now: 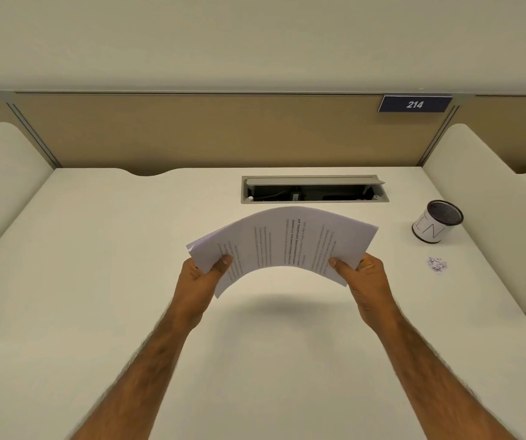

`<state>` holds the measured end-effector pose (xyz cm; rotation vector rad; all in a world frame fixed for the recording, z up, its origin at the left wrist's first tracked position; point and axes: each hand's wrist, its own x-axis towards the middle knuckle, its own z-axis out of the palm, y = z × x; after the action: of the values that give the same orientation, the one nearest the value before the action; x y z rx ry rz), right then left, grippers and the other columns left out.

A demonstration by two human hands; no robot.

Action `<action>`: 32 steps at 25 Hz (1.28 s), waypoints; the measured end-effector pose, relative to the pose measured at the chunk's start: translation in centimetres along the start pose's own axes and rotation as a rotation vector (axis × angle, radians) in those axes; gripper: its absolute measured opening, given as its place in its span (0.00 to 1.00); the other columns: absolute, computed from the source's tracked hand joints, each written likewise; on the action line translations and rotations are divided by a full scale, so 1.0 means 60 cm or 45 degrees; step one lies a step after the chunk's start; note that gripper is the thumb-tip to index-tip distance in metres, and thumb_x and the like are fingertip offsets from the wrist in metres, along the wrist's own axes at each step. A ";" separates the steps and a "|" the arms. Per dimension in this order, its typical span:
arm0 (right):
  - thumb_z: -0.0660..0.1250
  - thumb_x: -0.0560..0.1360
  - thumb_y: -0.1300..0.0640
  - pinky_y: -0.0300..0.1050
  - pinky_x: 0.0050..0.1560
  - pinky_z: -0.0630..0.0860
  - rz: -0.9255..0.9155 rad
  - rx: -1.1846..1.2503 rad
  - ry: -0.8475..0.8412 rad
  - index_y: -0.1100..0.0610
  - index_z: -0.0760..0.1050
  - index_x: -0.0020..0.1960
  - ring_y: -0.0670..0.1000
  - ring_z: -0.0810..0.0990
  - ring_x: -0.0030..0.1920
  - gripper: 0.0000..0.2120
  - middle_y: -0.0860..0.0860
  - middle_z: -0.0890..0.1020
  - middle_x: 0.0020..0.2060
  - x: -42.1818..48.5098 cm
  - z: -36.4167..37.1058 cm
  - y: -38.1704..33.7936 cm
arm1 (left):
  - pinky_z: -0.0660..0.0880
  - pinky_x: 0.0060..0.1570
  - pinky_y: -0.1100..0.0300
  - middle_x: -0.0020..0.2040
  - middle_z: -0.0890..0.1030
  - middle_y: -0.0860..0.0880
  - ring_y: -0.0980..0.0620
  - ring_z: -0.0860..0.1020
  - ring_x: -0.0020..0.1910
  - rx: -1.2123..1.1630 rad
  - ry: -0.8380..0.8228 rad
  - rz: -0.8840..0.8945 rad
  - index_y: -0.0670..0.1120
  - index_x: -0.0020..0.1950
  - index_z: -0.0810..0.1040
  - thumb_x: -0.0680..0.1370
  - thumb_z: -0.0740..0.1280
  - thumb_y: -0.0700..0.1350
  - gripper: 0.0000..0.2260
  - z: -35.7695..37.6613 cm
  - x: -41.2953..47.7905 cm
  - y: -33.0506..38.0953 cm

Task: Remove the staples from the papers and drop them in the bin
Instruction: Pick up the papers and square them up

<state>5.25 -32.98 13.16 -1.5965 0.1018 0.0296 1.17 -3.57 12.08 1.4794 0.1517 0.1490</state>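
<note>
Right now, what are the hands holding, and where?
A stack of papers, bowed upward. The left grip pinches its left end, the right grip its right end, thumbs on top.

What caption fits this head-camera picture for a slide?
Bowed papers held by the left hand and right hand above the desk; a small bin stands at right.

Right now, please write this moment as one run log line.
left hand: grips papers | right hand: grips papers | papers: bowed upward, off desk | bin: on desk, right side

White papers (282,241), black print
</note>
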 end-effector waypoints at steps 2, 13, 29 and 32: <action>0.70 0.77 0.64 0.40 0.49 0.80 0.049 0.033 -0.057 0.51 0.79 0.58 0.49 0.84 0.51 0.14 0.49 0.86 0.51 0.000 -0.005 0.010 | 0.82 0.48 0.59 0.52 0.88 0.54 0.53 0.85 0.52 -0.003 -0.028 -0.024 0.56 0.60 0.83 0.73 0.74 0.52 0.15 -0.007 -0.001 -0.011; 0.66 0.78 0.66 0.39 0.43 0.78 0.040 -0.017 0.032 0.52 0.80 0.53 0.48 0.83 0.45 0.11 0.51 0.85 0.46 0.000 -0.012 0.025 | 0.81 0.49 0.62 0.55 0.87 0.58 0.57 0.84 0.54 0.118 -0.031 -0.035 0.56 0.59 0.85 0.78 0.71 0.50 0.10 -0.004 -0.012 -0.039; 0.61 0.79 0.69 0.42 0.42 0.75 0.095 -0.127 0.090 0.50 0.79 0.47 0.50 0.80 0.44 0.15 0.51 0.83 0.43 -0.005 -0.012 0.039 | 0.79 0.47 0.64 0.53 0.87 0.55 0.58 0.84 0.50 0.211 -0.125 -0.055 0.56 0.62 0.84 0.79 0.67 0.54 0.13 0.011 -0.019 -0.042; 0.62 0.79 0.69 0.40 0.43 0.77 0.187 -0.130 0.057 0.51 0.78 0.53 0.50 0.80 0.46 0.14 0.49 0.83 0.45 -0.007 -0.012 0.048 | 0.79 0.47 0.62 0.50 0.87 0.57 0.57 0.83 0.49 0.212 -0.093 -0.085 0.64 0.56 0.84 0.81 0.68 0.51 0.09 0.021 -0.026 -0.045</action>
<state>4.56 -33.75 10.33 -1.6894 0.2557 0.1143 -0.07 -5.33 9.50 1.6415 0.1572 0.0286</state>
